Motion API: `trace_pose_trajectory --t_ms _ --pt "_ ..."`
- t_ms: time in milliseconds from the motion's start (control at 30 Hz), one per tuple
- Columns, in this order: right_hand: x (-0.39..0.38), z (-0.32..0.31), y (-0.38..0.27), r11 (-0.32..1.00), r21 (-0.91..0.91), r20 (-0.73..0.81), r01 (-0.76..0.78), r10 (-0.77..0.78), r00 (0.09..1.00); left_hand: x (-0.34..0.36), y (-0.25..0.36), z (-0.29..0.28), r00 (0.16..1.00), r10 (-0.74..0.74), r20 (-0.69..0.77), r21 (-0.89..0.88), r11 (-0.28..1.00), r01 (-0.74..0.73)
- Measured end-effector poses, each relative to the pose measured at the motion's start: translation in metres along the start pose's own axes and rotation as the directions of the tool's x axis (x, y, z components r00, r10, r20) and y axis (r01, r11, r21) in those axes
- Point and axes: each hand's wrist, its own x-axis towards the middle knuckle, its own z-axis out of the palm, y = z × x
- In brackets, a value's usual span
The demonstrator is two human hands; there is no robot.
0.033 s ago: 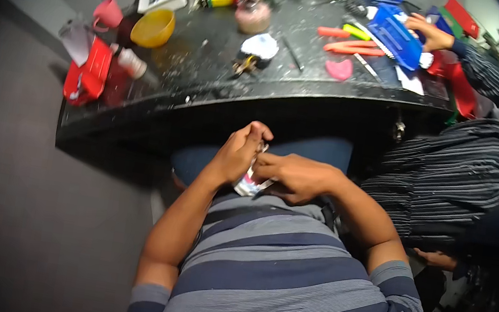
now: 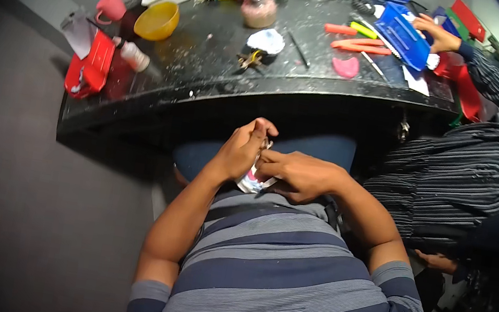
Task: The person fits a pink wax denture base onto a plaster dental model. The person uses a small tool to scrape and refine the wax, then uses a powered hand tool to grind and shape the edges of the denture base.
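Note:
Just above my lap, in front of the bench edge, my two hands meet. My left hand (image 2: 244, 150) is closed round a small white piece with pink and bluish patches (image 2: 250, 183), whose lower end shows below the fingers. My right hand (image 2: 303, 176) presses in from the right with its fingers curled against that piece. A thin pale strip (image 2: 270, 182) sticks out under the right fingers. What the right fingertips grip is hidden, and the piece's kind is not clear.
The dark bench (image 2: 170, 83) bears a white lump on a small metal frame (image 2: 265, 42), a pink jar (image 2: 258, 12), a yellow bowl (image 2: 157, 21) and a red box (image 2: 91, 64). At right, a co-worker's hand (image 2: 440, 36) touches a blue bin (image 2: 403, 35).
The bench and its things sit slightly higher and farther right in the picture. Both my hands keep nearly the same pose round the piece.

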Motion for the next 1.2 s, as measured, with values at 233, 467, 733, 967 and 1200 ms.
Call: trace_pose_trajectory --t_ms 233,467,733,967,1200 --pt "0.004 0.008 -0.003 1.000 0.010 0.015 -0.024 0.023 1.000 -0.014 0.007 -0.005 0.998 0.002 0.061 -0.043 0.999 0.000" --pt "0.002 0.001 0.001 0.999 0.031 0.032 -0.026 0.025 0.999 -0.011 0.011 -0.001 0.992 -0.120 0.041 -0.010 0.993 0.121" --pt "0.003 0.004 0.005 0.999 0.045 0.043 0.014 -0.016 0.999 -0.014 0.002 -0.004 0.996 -0.083 0.041 -0.008 0.996 0.084" --pt "0.008 -0.005 0.013 0.954 0.195 -0.241 0.226 -0.177 0.954 -0.022 0.012 -0.013 0.990 -0.011 -0.141 -0.185 0.983 -0.015" --pt "-0.025 -0.052 -0.023 0.980 0.198 -0.426 0.007 0.080 0.901 -0.049 0.035 -0.018 0.731 0.329 -0.598 -0.029 0.903 -0.429"
